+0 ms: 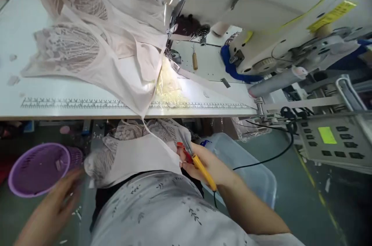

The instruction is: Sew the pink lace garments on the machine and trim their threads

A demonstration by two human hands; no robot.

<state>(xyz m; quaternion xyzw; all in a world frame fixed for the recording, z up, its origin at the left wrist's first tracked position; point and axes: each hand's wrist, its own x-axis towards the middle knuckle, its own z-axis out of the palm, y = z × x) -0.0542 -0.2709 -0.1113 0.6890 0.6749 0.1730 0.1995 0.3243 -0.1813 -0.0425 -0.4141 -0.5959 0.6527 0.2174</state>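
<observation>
In my right hand [210,162] is a pair of thread snips [205,172] with a yellow handle, a grey metal blade, a red part by the fingers and a dark cord at its end. The hand is beside the edge of a pale lace-cupped garment [145,153] spread over my lap. A thin pale strip runs from it up to more joined pale garments [116,71] on the table, which reach under the sewing machine's needle area. My left hand [54,207] is smeared by motion at lower left, between the purple basket and the lap garment; its fingers are unclear.
A white sewing machine [261,9] stands over the table [17,83], which has a printed ruler [87,103] along its front. A wooden-handled tool [195,61] lies near the needle. Below are a purple basket [14,184] and a clear bin [261,172]; a control panel [328,141] is right.
</observation>
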